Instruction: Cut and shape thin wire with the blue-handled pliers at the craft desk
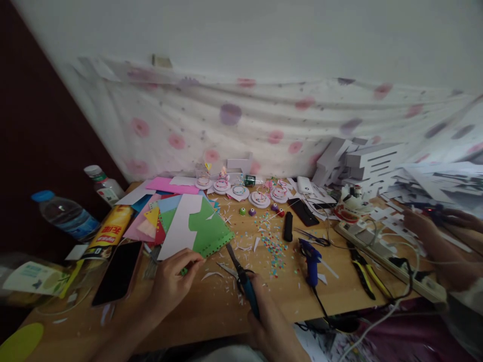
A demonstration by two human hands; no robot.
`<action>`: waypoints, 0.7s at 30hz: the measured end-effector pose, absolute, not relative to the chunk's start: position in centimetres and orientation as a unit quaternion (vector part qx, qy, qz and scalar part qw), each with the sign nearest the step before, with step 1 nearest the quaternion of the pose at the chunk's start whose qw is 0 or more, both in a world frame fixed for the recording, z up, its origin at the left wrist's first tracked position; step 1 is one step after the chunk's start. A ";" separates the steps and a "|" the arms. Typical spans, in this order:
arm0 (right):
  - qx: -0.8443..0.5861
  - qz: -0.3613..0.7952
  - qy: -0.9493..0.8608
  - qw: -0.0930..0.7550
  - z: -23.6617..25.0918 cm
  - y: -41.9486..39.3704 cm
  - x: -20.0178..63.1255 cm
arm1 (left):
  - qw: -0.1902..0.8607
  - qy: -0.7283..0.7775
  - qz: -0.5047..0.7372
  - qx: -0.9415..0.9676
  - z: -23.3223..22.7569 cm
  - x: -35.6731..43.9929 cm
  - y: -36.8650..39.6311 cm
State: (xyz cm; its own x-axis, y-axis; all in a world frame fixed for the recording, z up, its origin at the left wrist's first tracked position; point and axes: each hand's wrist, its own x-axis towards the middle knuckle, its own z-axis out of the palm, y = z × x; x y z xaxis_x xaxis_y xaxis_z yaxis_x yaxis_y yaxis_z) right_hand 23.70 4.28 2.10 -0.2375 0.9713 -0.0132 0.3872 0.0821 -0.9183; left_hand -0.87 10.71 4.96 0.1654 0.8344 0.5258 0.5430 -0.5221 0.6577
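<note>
Left hand (171,281) fingers pinched on a small green scrap just below the green paper (209,232), right hand (269,327) fingers clamped on scissors (241,276) right of that paper, blades parted

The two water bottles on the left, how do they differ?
The blue-capped bottle lies tilted toward the camera at the table's left edge; the white-capped bottle stands further back, nearer upright. The blue-capped one looks larger and shows no plain label; the white-capped one wears a white label. Both are clear plastic.
</note>
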 end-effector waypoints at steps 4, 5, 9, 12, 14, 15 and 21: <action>-0.521 0.410 -0.670 0.334 1.3 4.4 23.7 | 0.208 0.487 0.456 0.715 5.4 -0.6 10.7; -0.521 0.405 -0.674 0.331 1.1 4.4 23.8 | 0.222 0.496 0.455 0.705 5.5 -0.5 10.7; -0.522 0.388 -0.692 0.313 0.8 4.4 24.2 | 0.308 0.542 0.429 0.653 5.8 -0.3 10.7; -0.523 0.373 -0.706 0.297 0.7 4.3 24.5 | 0.387 0.564 0.406 0.606 6.0 -0.4 10.7; -0.526 0.363 -0.711 0.293 0.7 4.4 24.7 | 0.431 0.566 0.390 0.585 6.1 -0.6 10.8; -0.528 0.361 -0.710 0.294 0.7 4.4 24.7 | 0.449 0.563 0.379 0.581 6.1 -0.7 10.9; -0.514 0.396 -0.689 0.324 0.9 4.7 24.5 | 0.312 0.541 0.372 0.687 5.2 -1.3 11.5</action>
State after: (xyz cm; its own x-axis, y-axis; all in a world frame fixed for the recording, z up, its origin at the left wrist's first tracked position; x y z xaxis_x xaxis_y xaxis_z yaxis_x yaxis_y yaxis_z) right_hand 24.48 4.71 0.94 -0.2629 0.9640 0.0387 0.4514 0.1584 -0.8781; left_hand -1.30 11.50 5.22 0.1376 0.9752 0.1736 0.5114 -0.2200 0.8307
